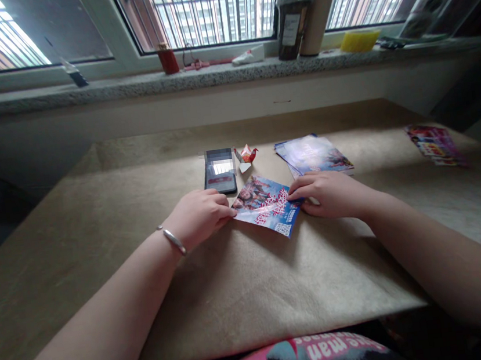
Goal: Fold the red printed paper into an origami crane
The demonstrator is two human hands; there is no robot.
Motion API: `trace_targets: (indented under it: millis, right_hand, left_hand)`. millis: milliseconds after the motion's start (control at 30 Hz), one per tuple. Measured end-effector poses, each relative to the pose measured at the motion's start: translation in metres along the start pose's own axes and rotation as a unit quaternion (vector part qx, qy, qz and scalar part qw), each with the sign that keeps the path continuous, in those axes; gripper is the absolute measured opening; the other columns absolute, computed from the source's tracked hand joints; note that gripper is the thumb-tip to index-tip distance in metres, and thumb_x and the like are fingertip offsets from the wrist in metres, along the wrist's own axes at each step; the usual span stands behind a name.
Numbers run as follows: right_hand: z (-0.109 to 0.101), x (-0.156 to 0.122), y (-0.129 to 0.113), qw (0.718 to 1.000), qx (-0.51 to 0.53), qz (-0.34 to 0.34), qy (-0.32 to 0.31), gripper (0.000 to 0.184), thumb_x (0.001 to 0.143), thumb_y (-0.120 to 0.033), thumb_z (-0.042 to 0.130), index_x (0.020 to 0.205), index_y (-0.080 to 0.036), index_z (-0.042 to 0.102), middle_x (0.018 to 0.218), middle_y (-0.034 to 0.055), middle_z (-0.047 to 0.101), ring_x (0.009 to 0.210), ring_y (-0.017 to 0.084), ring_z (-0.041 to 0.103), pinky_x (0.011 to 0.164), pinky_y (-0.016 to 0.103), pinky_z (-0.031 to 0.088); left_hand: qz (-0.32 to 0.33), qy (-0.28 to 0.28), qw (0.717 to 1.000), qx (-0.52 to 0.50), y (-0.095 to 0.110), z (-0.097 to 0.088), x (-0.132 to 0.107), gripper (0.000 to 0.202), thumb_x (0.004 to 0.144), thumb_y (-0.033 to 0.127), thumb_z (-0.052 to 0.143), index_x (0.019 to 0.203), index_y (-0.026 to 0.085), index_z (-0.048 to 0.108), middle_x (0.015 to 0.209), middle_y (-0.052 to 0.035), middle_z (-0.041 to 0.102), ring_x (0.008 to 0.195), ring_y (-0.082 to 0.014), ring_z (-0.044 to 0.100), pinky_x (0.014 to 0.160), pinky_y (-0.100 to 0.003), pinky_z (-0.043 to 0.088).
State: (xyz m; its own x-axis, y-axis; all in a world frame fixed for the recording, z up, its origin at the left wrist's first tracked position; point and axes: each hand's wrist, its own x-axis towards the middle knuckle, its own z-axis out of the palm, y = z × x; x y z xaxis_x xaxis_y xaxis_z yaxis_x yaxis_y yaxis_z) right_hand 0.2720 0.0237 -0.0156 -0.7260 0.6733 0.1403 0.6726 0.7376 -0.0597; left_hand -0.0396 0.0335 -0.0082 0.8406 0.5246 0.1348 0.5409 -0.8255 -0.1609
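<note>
A square of printed paper [265,206], blue with red-and-white lettering and a small QR code, lies turned like a diamond on the table. My left hand [203,215] pinches its left corner, and a silver bangle circles that wrist. At the opposite corner my right hand [325,194] grips the paper between thumb and fingers. Just beyond my left hand a dark smartphone [221,179] rests flat, its screen lit. Beside the phone sits a small folded red-and-white paper figure [246,157]. Past my right hand is a stack of similar printed sheets [314,154].
The table [166,323] has a tan cover. Another pile of colourful printed papers [436,146] lies at its right side. Along the windowsill [124,89] stand a red container [168,59], a dark lidded jar [291,28] and a yellow object [361,41].
</note>
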Motion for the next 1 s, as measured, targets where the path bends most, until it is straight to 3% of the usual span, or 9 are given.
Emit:
trace_targets:
  millis: [400, 667, 867, 1000]
  right_hand:
    - [0.003, -0.001, -0.003, 0.999, 0.036, 0.031, 0.022, 0.022, 0.079, -0.021, 0.052, 0.089, -0.027, 0.071, 0.091, 0.0009, 0.068, 0.083, 0.016, 0.062, 0.068, 0.026, 0.047]
    - [0.004, 0.001, -0.005, 0.997, 0.067, 0.017, 0.028, 0.019, 0.078, -0.019, 0.052, 0.084, -0.024, 0.07, 0.085, 0.0017, 0.067, 0.076, 0.014, 0.06, 0.065, 0.025, 0.043]
    - [0.001, 0.003, -0.01, 0.995, 0.095, 0.005, 0.002, 0.019, 0.077, -0.017, 0.052, 0.084, -0.023, 0.069, 0.083, 0.0016, 0.066, 0.074, 0.013, 0.059, 0.065, 0.023, 0.041]
    - [0.001, 0.006, -0.013, 0.996, 0.088, 0.022, -0.008, 0.021, 0.081, -0.022, 0.049, 0.088, -0.022, 0.069, 0.082, 0.0032, 0.065, 0.074, 0.014, 0.058, 0.063, 0.024, 0.039]
  left_hand:
    - [-0.073, -0.049, 0.995, -0.036, 0.0, -0.006, -0.001, 0.018, 0.082, 0.022, 0.056, 0.086, 0.03, 0.071, 0.083, 0.0013, 0.064, 0.071, -0.0121, 0.057, 0.06, -0.022, 0.039]
    - [-0.072, -0.067, 0.995, -0.016, 0.003, -0.01, 0.001, 0.019, 0.081, 0.02, 0.054, 0.083, 0.028, 0.07, 0.084, -0.0003, 0.063, 0.073, -0.014, 0.056, 0.064, -0.025, 0.04]
    - [-0.042, -0.039, 0.998, -0.033, 0.012, -0.011, 0.004, 0.016, 0.082, 0.035, 0.056, 0.082, 0.022, 0.066, 0.082, -0.0023, 0.062, 0.075, -0.0156, 0.055, 0.066, -0.026, 0.04]
    - [-0.082, -0.052, 0.994, -0.043, 0.016, -0.008, 0.006, 0.019, 0.086, 0.034, 0.049, 0.086, 0.021, 0.063, 0.08, -0.002, 0.061, 0.069, -0.014, 0.055, 0.059, -0.024, 0.037]
